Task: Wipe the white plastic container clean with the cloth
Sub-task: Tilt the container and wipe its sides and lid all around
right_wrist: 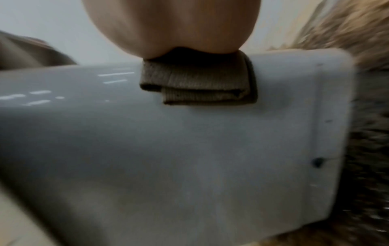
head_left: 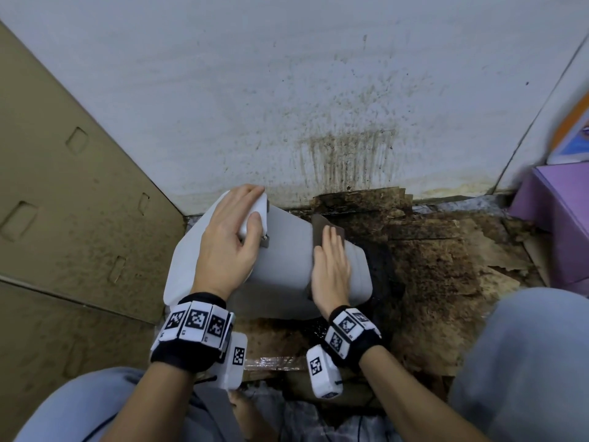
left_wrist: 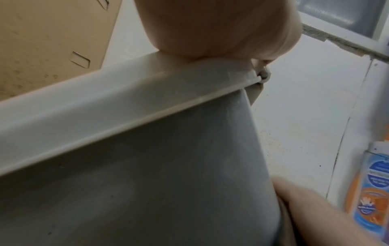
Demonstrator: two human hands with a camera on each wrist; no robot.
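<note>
Wristbands (head_left: 192, 327): black straps with white blocks printed in black-and-white square codes, one on each wrist, nearest the head camera.
Left hand (head_left: 228, 240): fingers curled over the container's rim at its 10 o'clock end, thumb on the side wall; gripping it.
Right hand (head_left: 330, 269): fingers straight and together, palm down, pressing the cloth flat onto the container's upper side.
Cloth (right_wrist: 197, 81): brown, ribbed weave, folded in layers; its edges stick out at both ends of the palm.
Container (head_left: 287, 269): white smooth plastic, tapered, rounded corners, lying on its side, base toward 3 o'clock.
Floor (head_left: 446, 256): brown, stained, flaking sheets under the container.
Wall (head_left: 287, 90): pale, with dark splatter at 12 o'clock.
Cardboard (head_left: 63, 202): tan panel at 9 o'clock.
</note>
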